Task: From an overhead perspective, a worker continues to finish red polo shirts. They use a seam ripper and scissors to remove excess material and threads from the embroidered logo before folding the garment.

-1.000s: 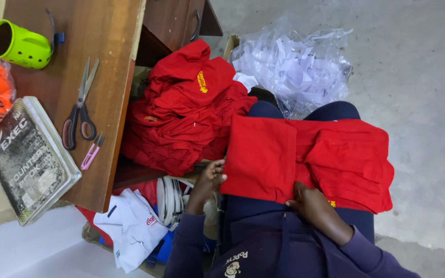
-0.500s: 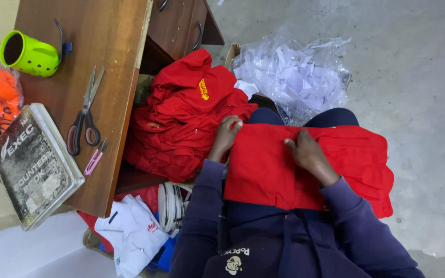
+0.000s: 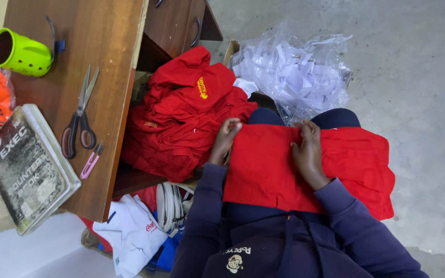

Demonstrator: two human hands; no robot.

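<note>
**Cloth, wood, plastic and steel**

The red shirt (image 3: 269,164) on the lap is showing as matt, soft knitted cloth, and the pile of red shirts (image 3: 181,118) beside it is looking the same. The tabletop (image 3: 109,62) is showing smooth brown wood grain with a dull sheen. The scissors (image 3: 80,116) are gleaming with bare metal blades and glossy black plastic handles. The green cup (image 3: 20,51) is shining as smooth plastic. The clear bag (image 3: 294,72) is glinting, thin crinkled plastic holding white paper scraps. The floor (image 3: 418,103) is looking like rough grey concrete.
</note>
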